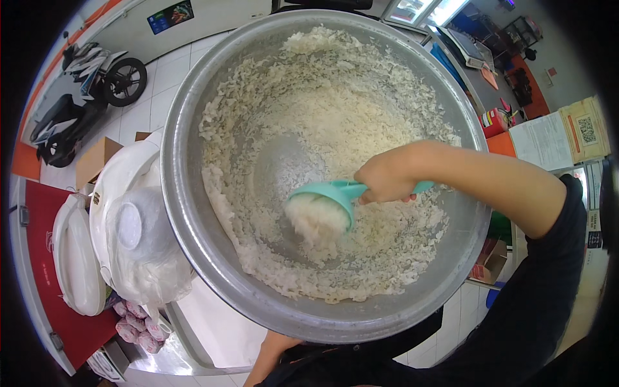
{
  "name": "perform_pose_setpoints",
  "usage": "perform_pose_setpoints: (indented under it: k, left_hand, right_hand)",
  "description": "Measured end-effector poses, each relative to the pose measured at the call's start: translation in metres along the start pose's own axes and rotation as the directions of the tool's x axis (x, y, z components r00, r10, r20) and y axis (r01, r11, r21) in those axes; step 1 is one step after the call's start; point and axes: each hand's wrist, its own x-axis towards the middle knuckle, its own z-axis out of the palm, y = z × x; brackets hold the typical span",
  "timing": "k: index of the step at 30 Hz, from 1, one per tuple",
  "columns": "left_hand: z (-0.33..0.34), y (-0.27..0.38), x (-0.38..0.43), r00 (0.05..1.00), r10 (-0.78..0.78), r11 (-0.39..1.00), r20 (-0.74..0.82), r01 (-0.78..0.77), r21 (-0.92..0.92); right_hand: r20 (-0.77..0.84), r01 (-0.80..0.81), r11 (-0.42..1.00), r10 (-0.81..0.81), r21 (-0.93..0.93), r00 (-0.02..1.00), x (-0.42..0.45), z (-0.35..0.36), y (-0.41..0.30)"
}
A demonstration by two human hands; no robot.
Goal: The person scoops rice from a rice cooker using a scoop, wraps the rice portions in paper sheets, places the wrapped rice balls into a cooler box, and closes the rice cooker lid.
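My right hand (389, 174) grips the handle of a turquoise plastic scoop (346, 188) over a large, deep aluminium pot (186, 193). The scoop is tilted mouth-down, and white cooked rice (316, 217) spills from it, slightly blurred. More rice (348, 116) coats the pot's inner wall in a thick ring and lies loose across its bottom. A bare patch of metal (280, 159) shows left of the middle. My left hand (285, 341) is mostly hidden beneath the pot's near rim; only the wrist area and forearm show, so its grip cannot be seen.
Left of the pot stand a white plastic lidded container (125, 164) and a plastic-wrapped bundle (150, 242). Several wrapped packets (138, 326) lie on a metal table (186, 334). A motorbike (87, 101) is parked beyond. A fire extinguisher (495, 122) stands at right, near a counter (464, 67).
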Motion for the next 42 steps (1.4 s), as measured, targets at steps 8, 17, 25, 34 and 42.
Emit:
perform_pose_setpoints:
  k: [8, 17, 25, 34, 42]
  left_hand:
    - [0.002, -0.022, -0.002, 0.996, 0.087, 0.99, 0.035, -0.09, 0.112]
    - [-0.015, 0.008, 0.004, 0.884, 0.41, 0.9, -0.223, -0.352, 0.258]
    - [-0.06, -0.01, -0.062, 0.832, 0.419, 0.857, -0.364, -0.23, 0.461]
    - [-0.125, -0.106, -0.156, 0.947, 0.111, 0.625, -0.302, 0.17, 0.762]
    - [-0.143, -0.147, -0.154, 0.934, 0.286, 0.621, -0.214, -0.01, 0.783]
  right_hand:
    - [-0.436, 0.06, 0.996, -0.081, -0.062, 0.896, -0.001, 0.075, -0.034]
    - [0.131, 0.242, 0.97, -0.24, 0.002, 0.962, 0.015, 0.011, -0.001]
    - [-0.218, 0.338, 0.807, -0.263, 0.484, 0.94, -0.087, 0.033, 0.038]
    - [-0.293, 0.533, 0.433, -0.507, 0.727, 0.811, -0.163, 0.14, -0.055]
    - [-0.092, 0.476, 0.642, -0.536, 0.601, 0.839, 0.037, 0.235, -0.214]
